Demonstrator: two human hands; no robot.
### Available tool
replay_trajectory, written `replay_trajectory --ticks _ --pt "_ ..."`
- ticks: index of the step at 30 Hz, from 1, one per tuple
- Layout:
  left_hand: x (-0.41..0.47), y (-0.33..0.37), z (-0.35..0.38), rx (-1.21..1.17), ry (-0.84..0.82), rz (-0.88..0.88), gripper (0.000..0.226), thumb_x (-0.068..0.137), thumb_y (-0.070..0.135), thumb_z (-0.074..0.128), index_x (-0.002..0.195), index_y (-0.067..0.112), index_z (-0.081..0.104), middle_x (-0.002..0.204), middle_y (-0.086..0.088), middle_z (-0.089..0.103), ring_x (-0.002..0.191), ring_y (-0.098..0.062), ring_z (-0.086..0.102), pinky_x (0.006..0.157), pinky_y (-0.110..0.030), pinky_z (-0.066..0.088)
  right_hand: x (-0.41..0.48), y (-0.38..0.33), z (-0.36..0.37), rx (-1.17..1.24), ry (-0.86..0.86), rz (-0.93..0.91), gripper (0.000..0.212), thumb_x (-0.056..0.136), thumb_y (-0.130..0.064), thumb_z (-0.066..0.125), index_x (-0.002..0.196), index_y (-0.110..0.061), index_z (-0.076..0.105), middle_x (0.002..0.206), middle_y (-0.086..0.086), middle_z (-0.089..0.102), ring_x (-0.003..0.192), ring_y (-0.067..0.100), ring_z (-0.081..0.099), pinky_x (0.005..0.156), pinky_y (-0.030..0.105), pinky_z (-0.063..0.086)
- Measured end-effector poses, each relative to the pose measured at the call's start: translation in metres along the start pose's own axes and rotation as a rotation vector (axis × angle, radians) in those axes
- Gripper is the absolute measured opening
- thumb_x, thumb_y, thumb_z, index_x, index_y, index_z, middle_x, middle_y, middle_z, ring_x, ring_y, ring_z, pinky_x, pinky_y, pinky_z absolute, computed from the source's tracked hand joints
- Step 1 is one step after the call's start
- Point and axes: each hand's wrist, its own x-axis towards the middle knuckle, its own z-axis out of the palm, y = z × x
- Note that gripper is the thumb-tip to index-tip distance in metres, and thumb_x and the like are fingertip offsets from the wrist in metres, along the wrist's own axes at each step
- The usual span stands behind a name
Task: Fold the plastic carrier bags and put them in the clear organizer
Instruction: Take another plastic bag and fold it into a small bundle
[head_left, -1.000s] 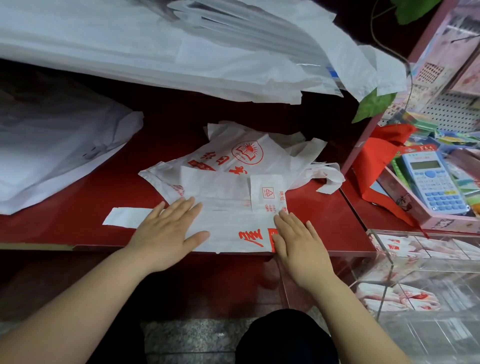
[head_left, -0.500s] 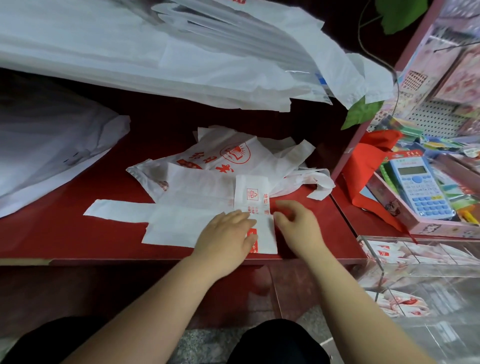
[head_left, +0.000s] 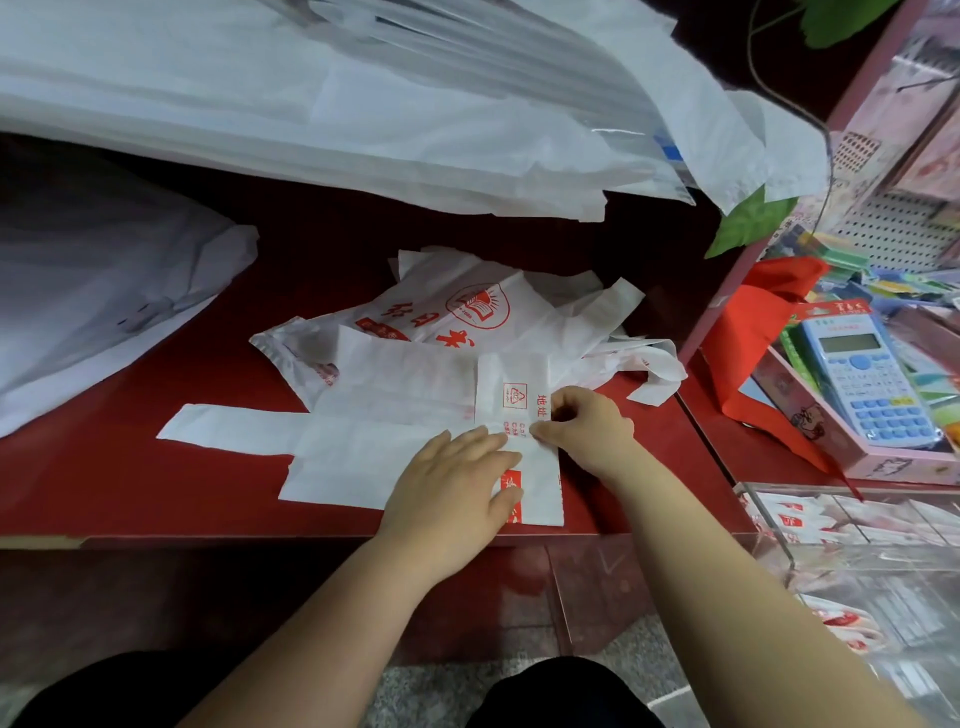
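Note:
A white carrier bag with red print (head_left: 374, 441) lies flattened on the red counter (head_left: 104, 478), its right end folded over into a narrow flap. My left hand (head_left: 457, 483) lies flat on the bag, fingers straight, pressing beside the fold. My right hand (head_left: 587, 431) pinches the flap's right edge with curled fingers. Behind it lies a loose pile of more printed bags (head_left: 467, 317). The clear organizer (head_left: 852, 566) stands at the lower right with folded bags inside.
Large white plastic sheets (head_left: 363, 104) hang over the back of the counter, and another heap (head_left: 93, 291) lies at the left. To the right are a red cloth (head_left: 753, 332), a blue calculator (head_left: 867, 374) in a pink tray, and stationery racks.
The bag's right end has been folded over to the left. My left hand slid right along the bag to the fold, and my right hand moved up to pinch the flap's edge.

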Motion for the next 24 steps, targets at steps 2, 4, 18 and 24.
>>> replay_trajectory --ticks 2,4,18,24 --pt "0.0 0.0 0.001 -0.001 0.013 0.002 0.044 0.099 0.04 0.027 0.143 0.033 0.029 0.153 0.015 0.016 0.141 -0.003 0.005 0.112 -0.024 -0.004 -0.003 -0.001 0.003 0.01 0.055 -0.065 0.027 0.082 -0.021 0.064 0.063 -0.027 0.045 0.088 -0.008 0.058 0.099 0.02 0.051 0.083 0.031 0.025" --pt "0.0 -0.002 0.002 0.007 0.035 0.006 0.044 0.099 0.041 0.028 0.142 0.033 0.03 0.153 0.015 0.017 0.141 -0.003 0.005 0.111 -0.024 -0.005 -0.005 0.002 0.003 0.054 0.069 -0.117 0.031 0.082 -0.016 0.062 0.061 -0.029 0.043 0.077 -0.01 0.056 0.09 0.017 0.052 0.087 0.033 0.03" --pt "-0.026 -0.013 0.02 -0.01 0.557 0.09 0.032 0.078 0.036 0.05 0.067 0.011 0.068 0.07 0.001 0.065 0.072 -0.013 0.051 0.064 -0.022 0.038 -0.025 0.03 0.009 0.107 0.091 -0.377 0.019 0.073 0.012 0.055 0.073 -0.002 0.068 0.093 -0.008 0.06 0.093 0.004 0.047 0.089 0.017 0.034" --pt "-0.039 -0.011 0.019 0.04 0.705 0.116 0.027 0.075 0.035 0.058 0.096 0.018 0.058 0.097 -0.001 0.054 0.091 -0.017 0.046 0.079 -0.03 0.032 -0.026 0.031 0.017 -0.041 0.256 -0.598 0.014 0.061 0.003 0.051 0.058 -0.005 0.062 0.074 0.009 0.066 0.073 0.023 0.06 0.073 0.022 0.042"
